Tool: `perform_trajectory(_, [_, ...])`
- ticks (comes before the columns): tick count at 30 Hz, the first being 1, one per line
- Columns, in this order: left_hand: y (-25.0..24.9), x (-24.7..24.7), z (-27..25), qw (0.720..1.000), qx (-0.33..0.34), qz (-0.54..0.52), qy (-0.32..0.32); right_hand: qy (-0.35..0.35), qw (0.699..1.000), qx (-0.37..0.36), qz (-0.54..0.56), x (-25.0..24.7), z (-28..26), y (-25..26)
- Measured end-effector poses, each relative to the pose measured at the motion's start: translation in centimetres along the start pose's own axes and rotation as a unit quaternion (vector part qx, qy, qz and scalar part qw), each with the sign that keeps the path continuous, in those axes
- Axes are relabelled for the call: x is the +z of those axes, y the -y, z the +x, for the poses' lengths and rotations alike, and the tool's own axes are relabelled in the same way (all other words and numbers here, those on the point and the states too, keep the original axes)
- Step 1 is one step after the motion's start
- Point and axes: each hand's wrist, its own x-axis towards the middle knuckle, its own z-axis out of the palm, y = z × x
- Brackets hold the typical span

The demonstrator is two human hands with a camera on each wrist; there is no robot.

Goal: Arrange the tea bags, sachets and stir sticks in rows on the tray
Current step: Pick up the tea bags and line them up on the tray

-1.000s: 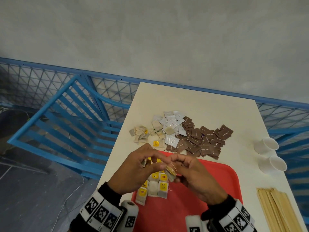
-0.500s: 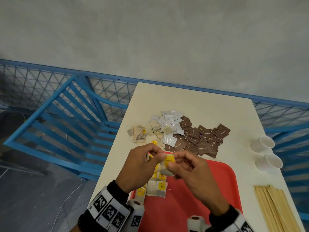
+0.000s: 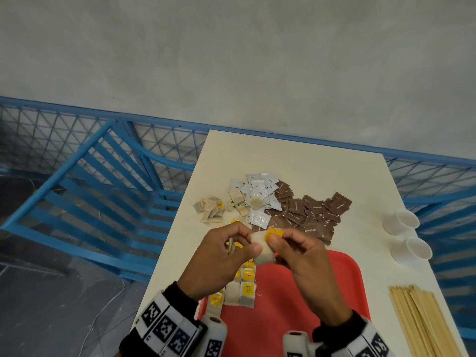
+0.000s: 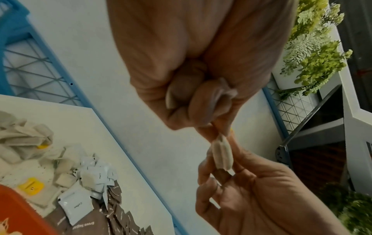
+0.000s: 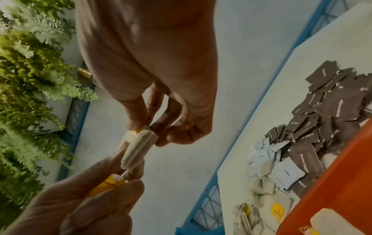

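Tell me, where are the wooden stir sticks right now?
In the head view, the wooden stir sticks lie in a bundle on the table at its near right corner, right of the red tray and nearer than the two white cups.

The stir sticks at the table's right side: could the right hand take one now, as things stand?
Probably not at once. The right hand pinches a tea bag together with the left hand. The stir sticks lie uncovered beside the tray, so the path looks free once it lets go.
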Motion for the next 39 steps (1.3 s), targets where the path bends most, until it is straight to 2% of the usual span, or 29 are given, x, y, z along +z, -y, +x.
perform_trajectory(5, [0.2,-0.3,0.2,0.999,-0.021,-0.016,-0.022,-0.058,0.995,-0.052,-0.070,-0.2,0.5,0.3])
perform_trajectory(9, [0.5,-0.7,0.2,0.997,-0.046,-0.044,-0.046,-0.063,0.992,-0.076,-0.082,-0.6,0.4,1.0])
perform_trajectory(12, [0.8,-0.9,0.1,0.996,-0.052,-0.047,-0.062,-0.008,0.998,-0.040,-0.037,-0.6,0.1,1.3])
perform_trajectory(15, [0.7,-0.8,-0.1,0.997,-0.048,-0.049,-0.036,0.025,0.996,-0.028,-0.076,0.3,0.1,1.0])
perform_trajectory(17, [0.6,-0.8,-0.2,0.999,-0.034,-0.038,-0.014,0.016,0.995,-0.032,-0.092,0.6,0.3,0.3])
perform_trajectory(20, [0.5,-1.1,-0.3,0.998,-0.034,-0.058,-0.011,-0.001,0.998,-0.016,-0.056,1.0,0.5,-0.4])
perform_trajectory(23, [0.5,-1.2,-0.5,0.995,-0.042,-0.081,-0.027,-0.035,0.999,-0.020,-0.032,1.7,0.6,-1.1])
perform_trajectory(27, [1.2,-1.3,-0.6,0.996,-0.023,-0.036,-0.076,-0.050,0.998,-0.024,0.009,2.7,0.6,-1.6])
perform_trajectory(29, [1.7,-1.6,-0.6,0.995,-0.021,-0.035,-0.086,-0.026,1.000,-0.005,0.004,2.9,0.4,-1.6])
perform_trajectory(31, [2.3,-2.0,-0.8,0.996,-0.023,-0.015,-0.082,0.019,0.999,0.016,-0.038,3.0,0.2,-1.9])
perform_trajectory(33, [3.2,-2.4,-1.1,0.996,-0.038,0.007,-0.076,0.036,0.996,0.035,-0.079,2.8,0.3,-3.2])
perform_trajectory(36, [6.3,-3.2,-2.2,0.991,-0.087,0.056,-0.089,0.021,0.985,0.085,-0.152,2.3,0.2,-6.7])
perform_trajectory(39, [11.0,-4.5,-4.0,0.968,-0.172,0.152,-0.101,0.010,0.965,0.179,-0.189,1.9,-1.4,-11.7])
